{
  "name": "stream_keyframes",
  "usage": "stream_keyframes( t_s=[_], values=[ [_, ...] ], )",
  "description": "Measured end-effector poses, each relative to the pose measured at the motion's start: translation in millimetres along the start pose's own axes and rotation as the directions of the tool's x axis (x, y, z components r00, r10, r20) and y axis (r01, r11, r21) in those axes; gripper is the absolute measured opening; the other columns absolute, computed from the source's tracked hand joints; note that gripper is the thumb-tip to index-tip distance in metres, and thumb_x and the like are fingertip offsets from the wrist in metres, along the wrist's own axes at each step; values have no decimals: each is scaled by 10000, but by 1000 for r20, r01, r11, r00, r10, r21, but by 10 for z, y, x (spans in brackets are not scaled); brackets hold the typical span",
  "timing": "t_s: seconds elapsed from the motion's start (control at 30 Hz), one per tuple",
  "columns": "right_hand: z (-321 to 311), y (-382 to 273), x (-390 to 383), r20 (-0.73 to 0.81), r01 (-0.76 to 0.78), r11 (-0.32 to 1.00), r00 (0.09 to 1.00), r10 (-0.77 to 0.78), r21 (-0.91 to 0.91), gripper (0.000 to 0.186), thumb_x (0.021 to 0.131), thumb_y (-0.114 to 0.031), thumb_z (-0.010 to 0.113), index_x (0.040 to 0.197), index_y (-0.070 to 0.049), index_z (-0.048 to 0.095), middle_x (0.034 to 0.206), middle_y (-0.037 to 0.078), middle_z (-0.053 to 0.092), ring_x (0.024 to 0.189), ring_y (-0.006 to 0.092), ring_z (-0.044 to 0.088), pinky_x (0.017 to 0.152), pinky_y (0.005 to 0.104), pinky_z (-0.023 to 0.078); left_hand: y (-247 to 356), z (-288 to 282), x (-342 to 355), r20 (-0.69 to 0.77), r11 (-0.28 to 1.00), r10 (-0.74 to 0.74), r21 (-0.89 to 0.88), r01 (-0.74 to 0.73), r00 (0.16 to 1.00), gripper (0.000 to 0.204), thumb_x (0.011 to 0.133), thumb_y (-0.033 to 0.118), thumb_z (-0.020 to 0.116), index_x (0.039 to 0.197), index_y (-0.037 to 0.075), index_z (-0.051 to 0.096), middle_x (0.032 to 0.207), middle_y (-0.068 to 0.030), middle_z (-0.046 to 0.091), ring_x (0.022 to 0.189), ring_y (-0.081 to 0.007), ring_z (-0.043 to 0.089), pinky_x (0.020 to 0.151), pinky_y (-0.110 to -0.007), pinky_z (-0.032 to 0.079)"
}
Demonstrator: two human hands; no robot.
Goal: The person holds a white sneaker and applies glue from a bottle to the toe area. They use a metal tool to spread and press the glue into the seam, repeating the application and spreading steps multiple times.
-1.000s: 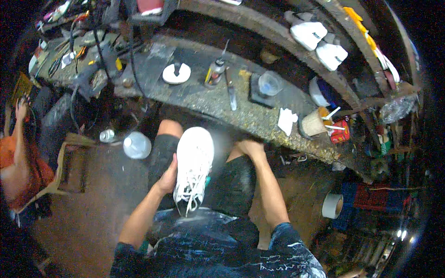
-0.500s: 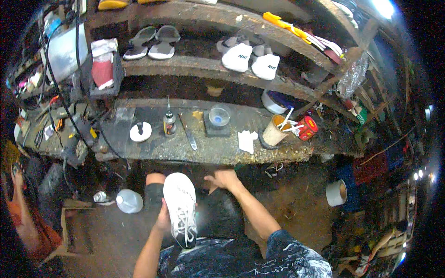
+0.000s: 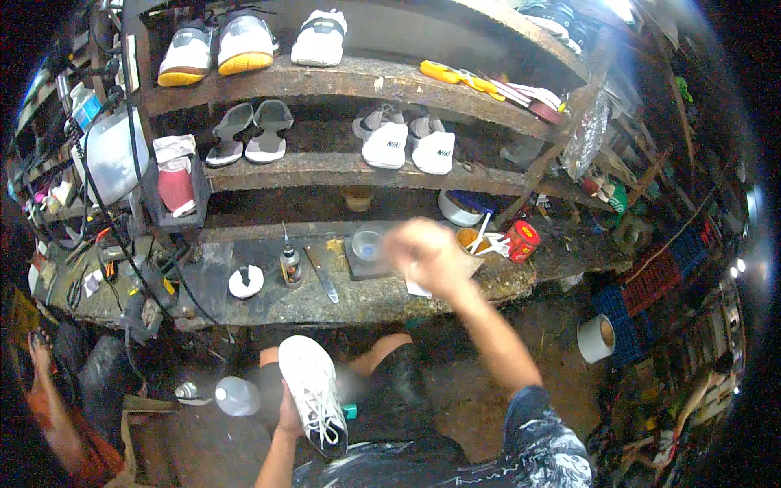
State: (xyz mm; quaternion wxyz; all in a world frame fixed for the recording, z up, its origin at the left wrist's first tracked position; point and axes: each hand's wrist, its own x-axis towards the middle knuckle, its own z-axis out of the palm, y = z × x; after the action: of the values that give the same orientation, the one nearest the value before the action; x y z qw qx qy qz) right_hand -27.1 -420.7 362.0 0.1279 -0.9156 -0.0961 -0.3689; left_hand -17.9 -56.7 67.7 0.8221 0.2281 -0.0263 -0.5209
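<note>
A white lace-up shoe [image 3: 311, 382] is gripped at its side by my left hand [image 3: 290, 405] above my lap. My right hand [image 3: 427, 252] is raised over the workbench, smeared by motion, in front of a white paper [image 3: 417, 286] and a container of white sticks [image 3: 472, 240]; whether it holds anything is hidden. To its left are a clear cup [image 3: 368, 245] on a dark block, a knife [image 3: 322, 276], a bottle with a thin nozzle [image 3: 291, 268] and a round white piece [image 3: 246, 283].
Wooden shelves [image 3: 268, 171] hold shoes and sandals behind the bench [image 3: 211, 309]. A red can [image 3: 523, 241] stands at its right. Cables hang at left. A jug [image 3: 236, 396] and tape roll [image 3: 595, 339] are below. Another person's arm [image 3: 53, 394] is at far left.
The view has tilted up, showing more shelves. My right hand has risen from beside my knee to over the bench. My left hand still holds the shoe.
</note>
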Motion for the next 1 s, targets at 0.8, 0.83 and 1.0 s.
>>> stream_keyframes(
  t_s=[0.8,0.83,1.0],
  values=[
    [-971,2439,2438,-699,-713,602,633,334,-358,315,966,-357,678,989,-58,776,1003,208,787,972,406,770,903,484,590,64,151,108,111,1000,14,-1,-14,994,1090,970,872,333,1603,-13,398,1460,-259,612,1218,-393,689,1034,-543,576],
    [-954,2474,2433,-755,-685,671,590,284,-283,304,976,-351,669,993,-62,762,998,203,786,970,408,765,903,488,584,58,157,108,106,1000,20,15,-21,994,1085,976,868,321,1602,-13,400,1462,-258,611,1226,-391,684,1041,-538,571],
    [-1050,2329,2417,-875,-546,838,403,268,5,368,1007,-399,687,1053,-34,700,1029,205,772,965,345,764,874,462,578,46,144,93,79,999,51,-2,-51,996,1063,996,853,286,1605,-11,400,1469,-253,611,1247,-388,672,1064,-517,558]
  ],
)
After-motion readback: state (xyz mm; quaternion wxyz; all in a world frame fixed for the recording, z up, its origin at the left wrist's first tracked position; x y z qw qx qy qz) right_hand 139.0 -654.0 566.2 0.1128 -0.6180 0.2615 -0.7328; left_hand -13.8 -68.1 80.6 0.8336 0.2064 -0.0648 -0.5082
